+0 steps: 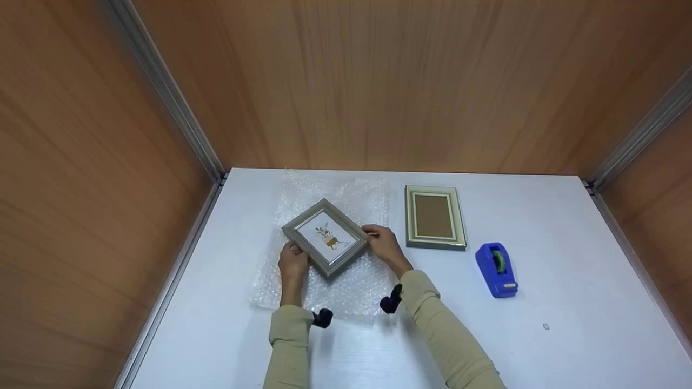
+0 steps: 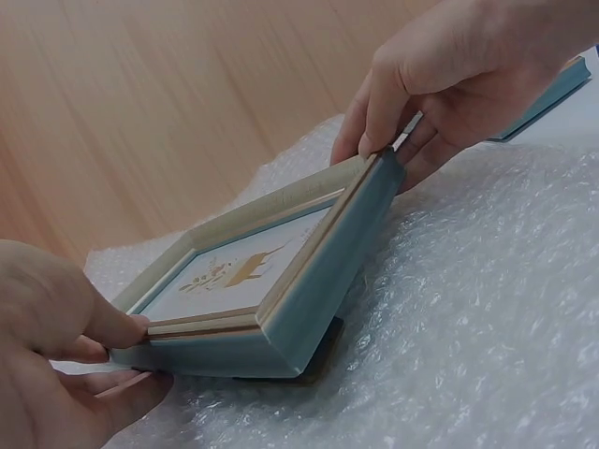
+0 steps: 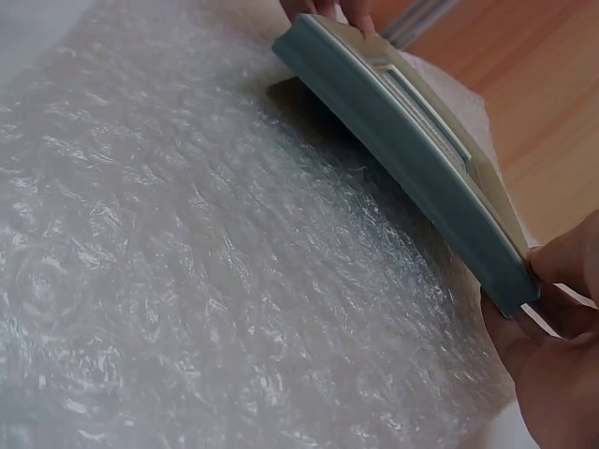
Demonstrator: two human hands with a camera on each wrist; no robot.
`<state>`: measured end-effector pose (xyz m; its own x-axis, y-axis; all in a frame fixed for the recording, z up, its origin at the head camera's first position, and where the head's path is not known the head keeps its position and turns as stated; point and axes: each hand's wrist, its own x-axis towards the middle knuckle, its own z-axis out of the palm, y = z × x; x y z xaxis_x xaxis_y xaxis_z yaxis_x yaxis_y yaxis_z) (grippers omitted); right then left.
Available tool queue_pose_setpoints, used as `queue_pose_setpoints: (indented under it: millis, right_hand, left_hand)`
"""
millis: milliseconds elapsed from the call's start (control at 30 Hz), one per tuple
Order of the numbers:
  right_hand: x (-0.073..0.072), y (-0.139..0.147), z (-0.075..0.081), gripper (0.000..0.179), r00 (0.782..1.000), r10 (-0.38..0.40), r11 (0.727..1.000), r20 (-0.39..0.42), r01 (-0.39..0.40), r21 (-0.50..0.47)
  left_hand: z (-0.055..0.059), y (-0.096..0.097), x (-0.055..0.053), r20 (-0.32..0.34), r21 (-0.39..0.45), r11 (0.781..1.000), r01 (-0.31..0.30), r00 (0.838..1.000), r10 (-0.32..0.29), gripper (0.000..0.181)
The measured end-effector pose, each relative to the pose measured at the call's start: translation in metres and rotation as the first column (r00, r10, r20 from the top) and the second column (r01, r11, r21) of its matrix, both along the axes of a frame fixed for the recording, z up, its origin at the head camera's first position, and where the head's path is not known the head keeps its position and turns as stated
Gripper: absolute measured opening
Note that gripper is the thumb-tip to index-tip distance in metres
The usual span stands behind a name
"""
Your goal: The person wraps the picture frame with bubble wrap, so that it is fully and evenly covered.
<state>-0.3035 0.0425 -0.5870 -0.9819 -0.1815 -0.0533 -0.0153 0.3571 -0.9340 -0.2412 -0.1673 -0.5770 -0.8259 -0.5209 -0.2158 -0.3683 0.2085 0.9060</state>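
Both hands hold a picture frame point(image 1: 326, 238), turned at an angle over a sheet of bubble wrap point(image 1: 346, 297). It has a grey-beige border round a white print of a plant in a yellow pot. My left hand point(image 1: 293, 265) pinches the near left edge, thumb on top and fingers beneath, as the left wrist view shows. At the right corner my right hand point(image 1: 386, 246) grips it the same way. The frame point(image 2: 309, 309) is tilted, and a dark flat piece point(image 2: 323, 360) shows under it. A thin shiny thing between my right fingers is too small to tell.
A second frame point(image 1: 462, 232) with a brown centre lies flat on the white table point(image 1: 567, 259), right of the bubble wrap. Nearer stands a blue tape dispenser point(image 1: 494, 270) with a green roll. Wooden panels point(image 1: 378, 86) enclose the table at the back and sides.
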Motion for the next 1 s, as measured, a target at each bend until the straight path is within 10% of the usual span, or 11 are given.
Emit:
queue_pose_setpoints:
  millis: [1000]
  right_hand:
    - [-0.0029,0.0028,-0.0054,0.032,0.998,0.060,0.989,-0.033,-0.055,0.137]
  left_hand:
    - [-0.0011,0.0067,-0.0002,-0.021,-0.116,0.993,0.033,0.999,-0.036,0.051]
